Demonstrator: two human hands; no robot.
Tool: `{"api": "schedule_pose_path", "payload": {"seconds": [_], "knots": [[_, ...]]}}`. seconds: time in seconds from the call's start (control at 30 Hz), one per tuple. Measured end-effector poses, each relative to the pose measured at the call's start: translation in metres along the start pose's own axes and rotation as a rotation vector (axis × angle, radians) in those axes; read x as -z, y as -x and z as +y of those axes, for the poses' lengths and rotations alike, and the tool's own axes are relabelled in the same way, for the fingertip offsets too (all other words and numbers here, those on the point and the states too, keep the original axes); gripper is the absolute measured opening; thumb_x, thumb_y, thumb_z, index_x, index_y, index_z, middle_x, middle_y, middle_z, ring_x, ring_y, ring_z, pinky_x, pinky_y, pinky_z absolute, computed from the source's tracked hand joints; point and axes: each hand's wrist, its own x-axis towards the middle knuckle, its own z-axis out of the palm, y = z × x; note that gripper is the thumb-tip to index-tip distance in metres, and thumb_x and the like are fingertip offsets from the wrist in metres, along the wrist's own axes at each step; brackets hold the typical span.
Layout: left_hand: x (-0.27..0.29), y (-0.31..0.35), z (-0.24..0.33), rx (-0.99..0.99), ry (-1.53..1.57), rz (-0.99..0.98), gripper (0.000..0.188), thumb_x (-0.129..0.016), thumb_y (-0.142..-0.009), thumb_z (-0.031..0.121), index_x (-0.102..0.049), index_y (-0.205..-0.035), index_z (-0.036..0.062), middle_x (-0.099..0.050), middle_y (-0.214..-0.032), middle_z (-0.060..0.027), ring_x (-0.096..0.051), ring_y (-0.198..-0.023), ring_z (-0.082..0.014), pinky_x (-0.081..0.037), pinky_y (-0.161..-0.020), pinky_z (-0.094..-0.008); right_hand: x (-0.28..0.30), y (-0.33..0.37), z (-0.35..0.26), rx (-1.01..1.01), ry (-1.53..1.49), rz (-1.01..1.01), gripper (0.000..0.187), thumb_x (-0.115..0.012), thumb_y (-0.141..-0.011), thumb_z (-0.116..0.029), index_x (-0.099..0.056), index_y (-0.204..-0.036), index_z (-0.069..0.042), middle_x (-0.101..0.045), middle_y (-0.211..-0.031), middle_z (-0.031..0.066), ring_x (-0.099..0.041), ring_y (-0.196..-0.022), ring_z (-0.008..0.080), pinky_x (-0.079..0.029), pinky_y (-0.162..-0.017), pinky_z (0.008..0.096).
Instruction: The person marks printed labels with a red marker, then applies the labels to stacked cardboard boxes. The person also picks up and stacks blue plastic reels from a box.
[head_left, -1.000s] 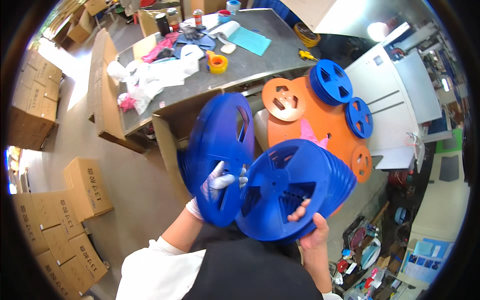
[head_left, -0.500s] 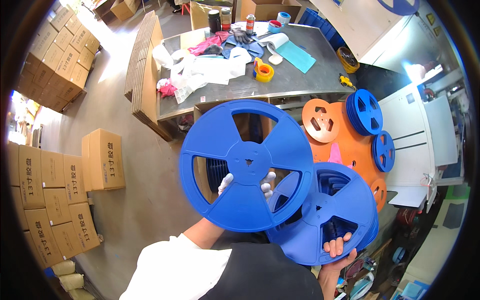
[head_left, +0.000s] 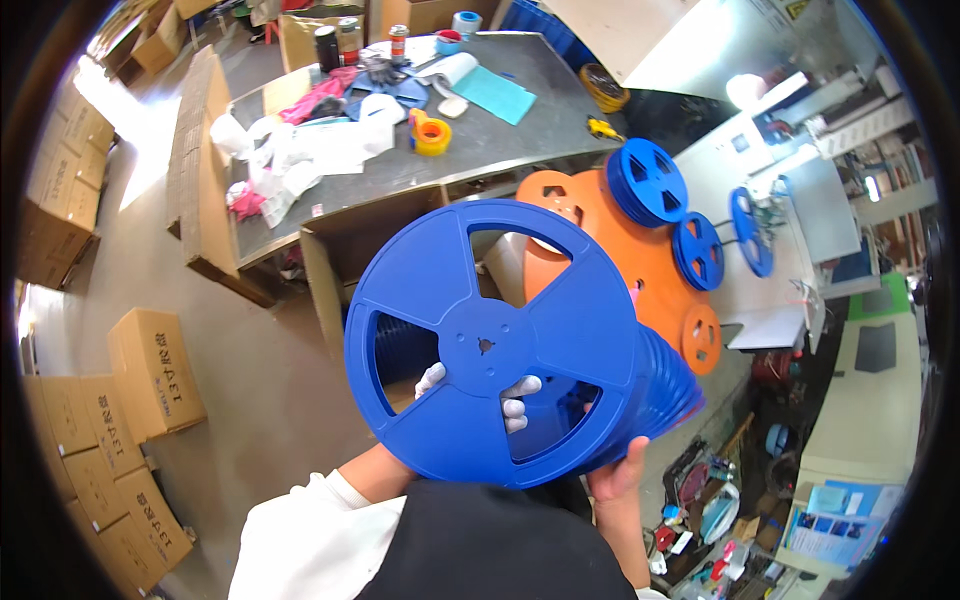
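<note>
A large blue plastic reel (head_left: 575, 345) with three wide cut-outs faces me, close in front of my body. My left hand (head_left: 516, 403) grips it from behind near the hub; white-covered fingertips show through two of the cut-outs, and the palm is hidden. To the right and behind this reel leans a stack of blue reels (head_left: 668, 375), largely covered by it. My right hand (head_left: 622, 476) holds the lower edge of that stack, thumb outside and most fingers hidden. Behind the front reel is an open carton (head_left: 325, 285) with dark reels standing inside.
A grey workbench (head_left: 500, 150) carries plastic wrap, cloths, cans and a yellow tape roll (head_left: 430, 135). An orange round-lobed stand (head_left: 600, 215) bears smaller blue reels (head_left: 648, 182). Cartons (head_left: 155, 375) are stacked on the left; flattened cardboard (head_left: 200, 170) leans against the bench.
My view has turned to the right. The stack in my right hand has shifted leftward and now sits mostly behind the front reel, which stays in my left hand.
</note>
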Motion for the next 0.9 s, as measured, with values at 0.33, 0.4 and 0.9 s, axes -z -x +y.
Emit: {"api": "schedule_pose_path", "payload": {"seconds": [0.33,0.4,0.9], "knots": [[-0.005,-0.008,0.008,-0.022,-1.047,0.489,0.064,-0.058,-0.095,0.042,-0.044,-0.145,0.0063,-0.052,-0.139,-0.0203,-0.062,-0.106,-0.0292,-0.050,-0.098,-0.0399,0.015,0.006,-0.003,-0.069,-0.173,-0.237,0.034,-0.076,-0.067,-0.029,-0.067,-0.095,-0.012,-0.064,-0.087,0.0062,-0.057,-0.081,0.0213,-0.047,-0.083,0.0389],[0.003,0.005,0.031,-0.189,-1.623,0.670,0.058,-0.059,-0.095,0.040,-0.049,-0.140,0.0046,-0.055,-0.136,-0.0191,-0.062,-0.108,-0.0286,-0.049,-0.099,-0.0392,0.016,0.006,-0.005,-0.057,-0.174,-0.257,0.030,-0.074,-0.066,-0.029,-0.066,-0.092,-0.016,-0.062,-0.082,0.0047,-0.054,-0.077,0.0198,-0.044,-0.082,0.0369],[-0.054,-0.102,0.027,-0.104,-2.827,-0.089,0.054,-0.056,-0.088,0.059,-0.071,-0.085,0.0071,-0.065,-0.085,-0.0097,-0.061,-0.101,-0.0316,-0.014,-0.117,-0.0633,0.028,0.005,-0.001,-0.076,-0.154,-0.544,0.051,-0.071,-0.062,-0.035,-0.064,-0.106,-0.011,-0.061,-0.074,0.0040,-0.051,-0.068,0.0193,-0.040,-0.076,0.0356]]}}
